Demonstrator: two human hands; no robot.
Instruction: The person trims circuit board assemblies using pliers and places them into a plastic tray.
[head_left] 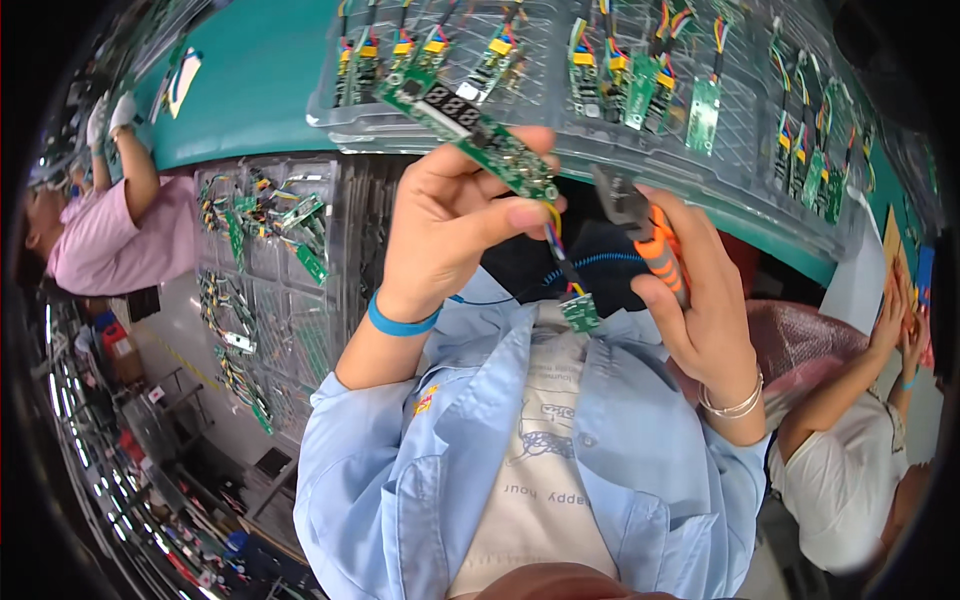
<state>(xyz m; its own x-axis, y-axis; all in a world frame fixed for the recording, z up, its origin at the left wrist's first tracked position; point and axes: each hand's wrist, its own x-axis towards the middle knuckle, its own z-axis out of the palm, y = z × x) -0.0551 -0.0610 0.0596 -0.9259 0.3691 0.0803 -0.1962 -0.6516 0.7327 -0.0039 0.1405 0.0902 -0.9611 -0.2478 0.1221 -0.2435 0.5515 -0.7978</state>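
Note:
My left hand (440, 215) pinches a long green circuit board (480, 140) with a dark digit display between thumb and fingers. The board is tilted, its far end up and to the left. From its near end a bundle of coloured wires (562, 255) hangs down to a small green board (580, 312) in front of my shirt. My right hand (705, 290) is wrapped round the orange and black handles of pliers (660, 255). Their dark jaws point up and left, a little right of the board and apart from it.
Clear plastic trays (470, 130) with wired circuit boards lie on the green table (250, 70) ahead. More boards fill a stacked tray (335, 240) at my left. A blue coiled cord (600, 258) runs near my waist. Other people (120, 235) work at left and right.

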